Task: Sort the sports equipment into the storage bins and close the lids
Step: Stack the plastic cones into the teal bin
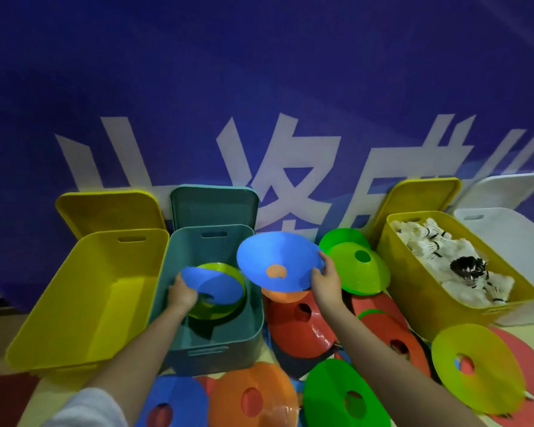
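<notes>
Against blue banner (259, 87) with white lettering: open bins on pale floor (43, 396). Left hand (182, 292) gripping blue cone (211, 283) inside teal bin (211, 352); right hand (326, 280) clutching another cone (278, 260) above scattered cones (299, 322).

A blue disc cone (211, 283) lies tilted inside the open teal bin (179, 318); another blue cone (278, 260) is raised at its 3 o'clock.

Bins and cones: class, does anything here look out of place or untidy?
Yes. Many cones lie in a loose heap on the floor between the teal bin and the shuttlecock bin, overlapping at odd angles. The left yellow bin looks empty.
</notes>
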### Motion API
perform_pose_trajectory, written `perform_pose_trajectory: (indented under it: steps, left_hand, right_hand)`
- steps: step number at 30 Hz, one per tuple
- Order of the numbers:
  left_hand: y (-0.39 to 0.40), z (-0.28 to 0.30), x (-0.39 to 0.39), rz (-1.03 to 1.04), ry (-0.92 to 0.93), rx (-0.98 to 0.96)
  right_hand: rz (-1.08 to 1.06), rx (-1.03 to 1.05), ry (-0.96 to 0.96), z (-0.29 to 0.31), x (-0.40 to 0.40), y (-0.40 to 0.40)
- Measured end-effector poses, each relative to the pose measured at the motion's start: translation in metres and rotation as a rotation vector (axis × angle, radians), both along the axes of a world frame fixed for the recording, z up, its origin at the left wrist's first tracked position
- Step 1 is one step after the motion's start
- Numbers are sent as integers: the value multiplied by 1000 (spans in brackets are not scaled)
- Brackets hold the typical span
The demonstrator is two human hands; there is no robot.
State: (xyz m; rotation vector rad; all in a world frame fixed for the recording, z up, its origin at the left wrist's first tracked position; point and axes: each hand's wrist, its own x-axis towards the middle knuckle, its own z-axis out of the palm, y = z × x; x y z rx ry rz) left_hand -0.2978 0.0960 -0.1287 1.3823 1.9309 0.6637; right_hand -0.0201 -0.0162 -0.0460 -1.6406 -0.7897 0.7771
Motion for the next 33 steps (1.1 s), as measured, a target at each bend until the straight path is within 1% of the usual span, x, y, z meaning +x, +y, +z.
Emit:
perform_pose_trajectory:
  steps: [2, 3, 5, 7, 9, 12, 14, 15, 16, 18, 19, 20, 23, 26, 30, 33]
  left_hand:
    - [9, -18, -5, -44, -21, -61]
    - [13, -25, -6, -87, -3, -120]
    - [11, -24, -5, -171, 96, -223]
    - [3, -6, 1, -208, 223, -236]
    - [1, 11, 4, -253, 244, -90]
    - [-1, 37, -10, -314, 170, 251]
    - [-2, 53, -26, -288, 135, 434]
    - [-2, 60, -35, -236, 103, 464]
    - [0, 62, -44, -177, 75, 445]
    - [4, 58, -57, -96, 50, 287]
    - [4, 52, -61, -102, 49, 209]
    - [2, 45, -62, -135, 48, 170]
    - [-6, 29, -62, -174, 53, 180]
    - [-4, 26, -62, -142, 88, 205]
    - [-3, 22, -64, -135, 64, 221]
    - [-2, 20, -67, -125, 29, 236]
  right_hand:
    - [-14, -13, -29, -3, -5, 7]
    - [-18, -27, -44, -4, -8, 11]
    - [-2, -57, -80, -4, -17, 18]
    - [26, -74, -141, -4, -27, 26]
    - [54, -78, -233, -3, -37, 37]
    - [166, -103, -403, 4, -56, 50]
    - [291, -118, -498, 13, -72, 55]
    - [356, -136, -532, 16, -81, 60]
    - [413, -158, -561, 16, -91, 66]
    - [493, -225, -607, 8, -111, 84]
    - [516, -257, -633, 3, -121, 89]
    - [522, -280, -653, -4, -131, 93]
    - [488, -397, -667, -27, -151, 101]
    - [412, -524, -572, -58, -166, 104]
    - [456, -698, -575, -89, -182, 100]
    - [468, -728, -630, -94, -175, 99]
